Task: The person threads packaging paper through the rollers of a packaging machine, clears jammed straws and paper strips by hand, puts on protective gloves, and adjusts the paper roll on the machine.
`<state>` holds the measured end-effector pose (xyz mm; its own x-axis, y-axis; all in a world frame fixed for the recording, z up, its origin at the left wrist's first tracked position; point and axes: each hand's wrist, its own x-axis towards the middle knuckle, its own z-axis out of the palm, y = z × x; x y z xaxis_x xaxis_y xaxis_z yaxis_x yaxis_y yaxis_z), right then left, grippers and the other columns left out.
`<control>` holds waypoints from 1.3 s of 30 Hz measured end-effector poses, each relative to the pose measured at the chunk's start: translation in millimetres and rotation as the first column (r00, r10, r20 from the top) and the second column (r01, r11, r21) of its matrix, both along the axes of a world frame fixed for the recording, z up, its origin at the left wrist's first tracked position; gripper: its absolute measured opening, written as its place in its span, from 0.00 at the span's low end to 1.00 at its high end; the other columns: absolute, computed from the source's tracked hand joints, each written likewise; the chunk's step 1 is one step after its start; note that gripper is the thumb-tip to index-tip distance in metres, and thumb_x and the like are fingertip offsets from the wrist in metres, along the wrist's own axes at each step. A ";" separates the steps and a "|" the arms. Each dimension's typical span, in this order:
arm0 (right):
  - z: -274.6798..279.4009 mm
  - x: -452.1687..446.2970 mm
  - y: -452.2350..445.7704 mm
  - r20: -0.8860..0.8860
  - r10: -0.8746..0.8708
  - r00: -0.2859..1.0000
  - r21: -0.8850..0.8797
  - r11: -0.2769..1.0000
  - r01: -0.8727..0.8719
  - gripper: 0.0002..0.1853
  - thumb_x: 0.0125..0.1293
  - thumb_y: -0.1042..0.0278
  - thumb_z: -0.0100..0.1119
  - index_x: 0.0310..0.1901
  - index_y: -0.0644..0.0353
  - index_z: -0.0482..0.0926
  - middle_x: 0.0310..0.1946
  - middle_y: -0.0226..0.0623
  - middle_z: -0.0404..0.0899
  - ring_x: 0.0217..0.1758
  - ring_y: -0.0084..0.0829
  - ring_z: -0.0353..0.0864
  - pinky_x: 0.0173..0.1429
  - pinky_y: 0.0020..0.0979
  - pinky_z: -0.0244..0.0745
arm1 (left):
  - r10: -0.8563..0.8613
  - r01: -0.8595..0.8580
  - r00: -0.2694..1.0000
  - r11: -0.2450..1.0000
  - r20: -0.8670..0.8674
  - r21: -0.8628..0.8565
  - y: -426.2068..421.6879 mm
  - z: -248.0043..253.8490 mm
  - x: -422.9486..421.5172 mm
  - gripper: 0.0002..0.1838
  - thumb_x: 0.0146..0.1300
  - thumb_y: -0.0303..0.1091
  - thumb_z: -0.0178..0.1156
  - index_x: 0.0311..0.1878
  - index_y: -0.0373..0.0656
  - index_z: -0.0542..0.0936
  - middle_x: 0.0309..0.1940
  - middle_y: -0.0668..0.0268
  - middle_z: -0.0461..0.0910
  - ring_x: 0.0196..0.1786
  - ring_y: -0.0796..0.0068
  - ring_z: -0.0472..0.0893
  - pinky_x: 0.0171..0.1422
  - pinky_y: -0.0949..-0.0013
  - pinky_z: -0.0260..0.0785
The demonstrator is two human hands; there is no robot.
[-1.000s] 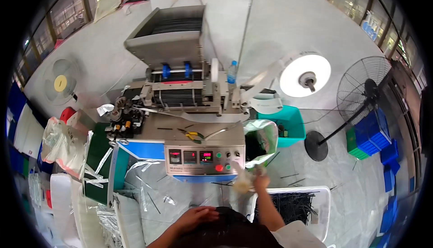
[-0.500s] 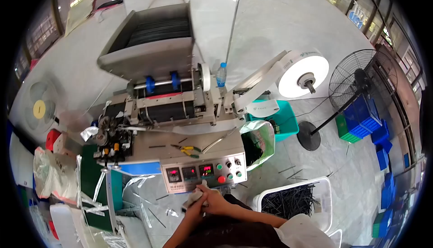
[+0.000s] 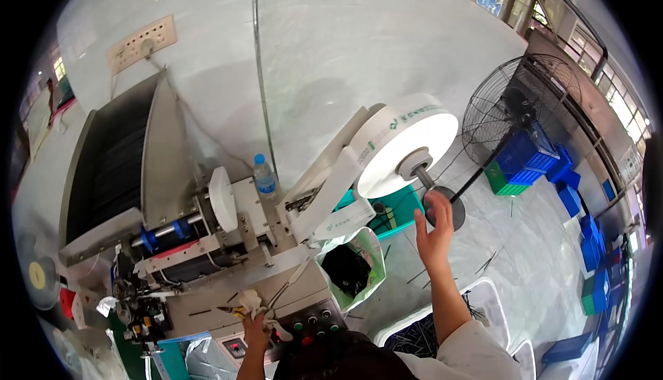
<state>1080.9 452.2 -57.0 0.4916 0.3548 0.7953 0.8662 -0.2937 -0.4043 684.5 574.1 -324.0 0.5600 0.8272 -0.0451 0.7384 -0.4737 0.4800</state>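
My left hand (image 3: 255, 329) is at the front edge of the machine top, its fingers closed on a crumpled pale cloth (image 3: 250, 302). Yellow-handled pliers (image 3: 232, 309) lie right beside the cloth and are partly covered. My right hand (image 3: 436, 235) is raised with fingers apart and holds nothing. It is close below the metal spindle (image 3: 423, 174) of a large white tape reel (image 3: 397, 145); I see no contact between them. From the reel, a white printed strip (image 3: 331, 190) runs down to the machine.
A metal hopper (image 3: 162, 131) of dark strips stands on the left. Behind the machine top is a water bottle (image 3: 264, 176). A lined bag (image 3: 376, 269), a teal bin (image 3: 399, 222), a white tub (image 3: 494, 304) of black sticks and a standing fan (image 3: 521, 107) occupy the right side.
My hands have parted: the left moved with the cloth onto the machine top, the right rose toward the reel. The view has swung right.
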 end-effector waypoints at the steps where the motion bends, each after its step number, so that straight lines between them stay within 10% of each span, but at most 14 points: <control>1: 6.8 9.8 9.0 0.004 -0.010 1.000 0.002 1.000 0.010 0.19 0.49 0.75 0.57 0.45 0.64 0.67 0.44 0.46 0.67 0.47 0.42 0.68 0.46 0.34 0.66 | -0.016 0.015 0.999 0.999 -0.031 -0.029 2.0 -0.1 1.4 0.28 0.36 0.29 0.63 0.47 0.49 0.70 0.52 0.50 0.58 0.53 0.49 0.60 0.54 0.58 0.59; 8: 14.2 53.4 59.0 0.049 -0.280 0.959 -0.458 0.847 0.271 0.39 0.36 0.61 0.67 0.49 0.68 0.57 0.44 0.51 0.63 0.45 0.49 0.67 0.46 0.37 0.67 | -0.021 0.013 0.996 0.996 -0.084 -0.093 10.5 -3.2 -9.3 0.32 0.33 0.43 0.65 0.48 0.54 0.69 0.51 0.51 0.59 0.53 0.52 0.62 0.50 0.57 0.62; 10: 15.6 63.9 64.4 -0.260 -0.307 0.915 -0.452 0.877 0.166 0.39 0.33 0.60 0.67 0.47 0.68 0.57 0.42 0.52 0.64 0.41 0.49 0.70 0.42 0.39 0.69 | -0.079 0.074 0.995 0.993 -0.053 -0.090 13.1 0.7 -12.1 0.33 0.32 0.44 0.65 0.48 0.56 0.69 0.51 0.51 0.60 0.53 0.52 0.62 0.50 0.58 0.62; 39: 16.3 58.7 65.0 -0.153 -0.377 0.913 -0.505 0.825 0.256 0.43 0.32 0.57 0.66 0.51 0.65 0.56 0.45 0.51 0.66 0.45 0.46 0.70 0.45 0.38 0.66 | -0.136 0.112 0.986 0.968 -0.095 -0.225 28.3 0.3 -10.6 0.38 0.29 0.49 0.68 0.51 0.61 0.67 0.51 0.50 0.58 0.54 0.48 0.58 0.53 0.53 0.59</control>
